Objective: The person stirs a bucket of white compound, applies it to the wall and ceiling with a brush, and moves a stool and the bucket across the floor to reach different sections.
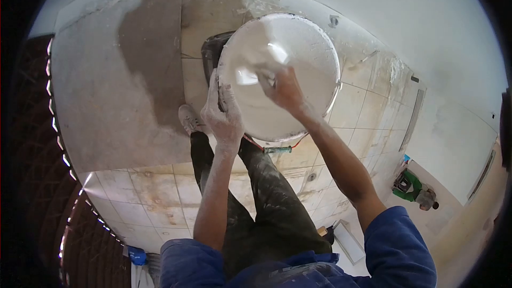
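Left hand [224, 123] half-curled at the bucket's [332, 56] rim, right hand [287, 93] blurred above its mouth

My left thumb stands parted from the fingers; whether they clamp the rim or merely rest against it, I can't make out. My right hand bends over the white mix [256, 120], too smeared to show how tightly it is closed or whether it has hold of anything. The bucket is straight in front of me, mouth up, with the mix inside.

As I judge it, a hard push against one wall could tip the bucket if my left hand is only leaning there. A quick stroke near the rim might fling mix onto the tiles [352, 107] or my shoe [188, 119]. The carrying handle [277, 150], on my side of the bucket, could snag a trouser leg [269, 187] if I step in.

I find no readable brand or label on the bucket; the pale marks on my blue shirt [402, 240] don't resolve into letters.
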{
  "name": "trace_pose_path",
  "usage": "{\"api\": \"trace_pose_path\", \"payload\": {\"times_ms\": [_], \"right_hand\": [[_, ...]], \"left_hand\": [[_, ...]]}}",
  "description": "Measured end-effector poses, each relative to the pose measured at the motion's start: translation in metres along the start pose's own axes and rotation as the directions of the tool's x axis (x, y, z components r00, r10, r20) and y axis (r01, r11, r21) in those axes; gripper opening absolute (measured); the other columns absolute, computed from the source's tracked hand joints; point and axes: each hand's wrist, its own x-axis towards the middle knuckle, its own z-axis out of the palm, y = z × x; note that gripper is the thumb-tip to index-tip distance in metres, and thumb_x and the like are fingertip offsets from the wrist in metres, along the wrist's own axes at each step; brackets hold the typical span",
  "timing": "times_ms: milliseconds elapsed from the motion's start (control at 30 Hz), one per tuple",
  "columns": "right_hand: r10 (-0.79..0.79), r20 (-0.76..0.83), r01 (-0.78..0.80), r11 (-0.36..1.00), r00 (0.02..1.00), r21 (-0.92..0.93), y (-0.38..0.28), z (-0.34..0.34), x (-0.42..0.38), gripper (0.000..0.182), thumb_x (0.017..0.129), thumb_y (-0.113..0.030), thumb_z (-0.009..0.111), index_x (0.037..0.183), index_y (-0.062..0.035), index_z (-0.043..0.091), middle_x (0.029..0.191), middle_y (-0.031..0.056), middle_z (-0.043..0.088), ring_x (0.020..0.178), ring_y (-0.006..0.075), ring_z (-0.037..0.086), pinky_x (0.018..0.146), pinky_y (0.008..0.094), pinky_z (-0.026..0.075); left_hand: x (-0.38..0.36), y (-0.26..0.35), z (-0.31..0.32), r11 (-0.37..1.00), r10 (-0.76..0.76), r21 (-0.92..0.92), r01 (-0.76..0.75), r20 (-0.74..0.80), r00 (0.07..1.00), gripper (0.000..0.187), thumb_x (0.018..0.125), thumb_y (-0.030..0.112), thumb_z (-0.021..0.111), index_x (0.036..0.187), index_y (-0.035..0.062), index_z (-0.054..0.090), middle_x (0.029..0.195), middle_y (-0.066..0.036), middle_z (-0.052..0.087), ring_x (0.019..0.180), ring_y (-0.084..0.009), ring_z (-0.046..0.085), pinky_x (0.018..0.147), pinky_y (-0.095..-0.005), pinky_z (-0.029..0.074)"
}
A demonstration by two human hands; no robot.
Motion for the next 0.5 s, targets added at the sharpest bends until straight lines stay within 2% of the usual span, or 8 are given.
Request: {"api": "trace_pose_path", "payload": {"times_ms": [67, 100, 200, 300, 400, 500], "right_hand": [[0.020, 0.115, -0.021, 1.000, 0.993, 0.005, -0.008, 0.004, -0.026, 0.015, 0.084, -0.002, 0.065, 0.098, -0.0004, 0.070, 0.081, 0.0207, 0.069, 0.073, 0.0360, 0.069, 0.061, 0.0395, 0.052], [-0.004, 0.111, -0.001, 0.999, 0.994, 0.045, -0.010, 0.000, -0.035, 0.013, 0.084, -0.002, 0.065, 0.096, -0.0006, 0.071, 0.080, 0.0215, 0.069, 0.071, 0.0365, 0.069, 0.060, 0.0395, 0.051], [0.125, 0.197, -0.109, 0.990, 0.972, -0.088, -0.004, -0.028, -0.050, 0.013, 0.086, -0.005, 0.064, 0.097, -0.0007, 0.070, 0.080, 0.0220, 0.069, 0.070, 0.0378, 0.068, 0.060, 0.0409, 0.051], [0.038, 0.071, -0.019, 0.967, 0.997, -0.255, 0.022, -0.049, -0.041, 0.014, 0.087, -0.008, 0.064, 0.098, -0.0008, 0.070, 0.083, 0.0217, 0.069, 0.071, 0.0380, 0.068, 0.063, 0.0407, 0.052], [0.134, -0.056, -0.145, 0.942, 0.989, -0.304, 0.022, -0.048, -0.007, 0.017, 0.086, -0.004, 0.066, 0.103, -0.0023, 0.072, 0.091, 0.0152, 0.073, 0.074, 0.0290, 0.072, 0.064, 0.0348, 0.056], [-0.029, -0.113, 0.006, 0.980, 0.993, -0.197, 0.018, -0.014, 0.009, 0.015, 0.086, -0.006, 0.064, 0.099, -0.0012, 0.071, 0.091, 0.0211, 0.070, 0.080, 0.0348, 0.070, 0.068, 0.0409, 0.054]], "left_hand": [[-0.001, -0.012, 0.003, 0.998, 0.060, 0.025, -0.060, -0.028, 0.998, 0.037, 0.099, 0.014, 0.053, 0.128, -0.0082, 0.057, 0.123, -0.024, 0.065, 0.106, -0.0325, 0.068, 0.088, -0.0374, 0.053], [-0.001, -0.015, 0.003, 0.998, 0.066, 0.012, -0.065, -0.032, 0.997, 0.037, 0.099, 0.014, 0.053, 0.128, -0.0079, 0.058, 0.122, -0.024, 0.065, 0.105, -0.0327, 0.068, 0.087, -0.0377, 0.053], [0.000, -0.015, 0.005, 0.998, 0.060, -0.033, -0.061, -0.043, 0.997, 0.037, 0.099, 0.015, 0.054, 0.129, -0.0070, 0.058, 0.120, -0.024, 0.066, 0.102, -0.0332, 0.069, 0.085, -0.0385, 0.053], [-0.001, -0.011, 0.005, 0.998, 0.039, -0.055, -0.042, -0.053, 0.998, 0.037, 0.098, 0.015, 0.054, 0.129, -0.0062, 0.058, 0.119, -0.024, 0.067, 0.101, -0.0335, 0.069, 0.084, -0.0386, 0.053], [-0.002, -0.012, 0.006, 0.996, 0.059, -0.057, -0.063, -0.075, 0.995, 0.037, 0.098, 0.015, 0.055, 0.129, -0.0056, 0.059, 0.118, -0.023, 0.067, 0.100, -0.0342, 0.069, 0.085, -0.0385, 0.053], [0.001, -0.011, 0.004, 0.994, 0.085, -0.056, -0.089, -0.071, 0.994, 0.037, 0.097, 0.015, 0.055, 0.129, -0.0054, 0.059, 0.117, -0.024, 0.067, 0.101, -0.0355, 0.069, 0.085, -0.0388, 0.053]]}}
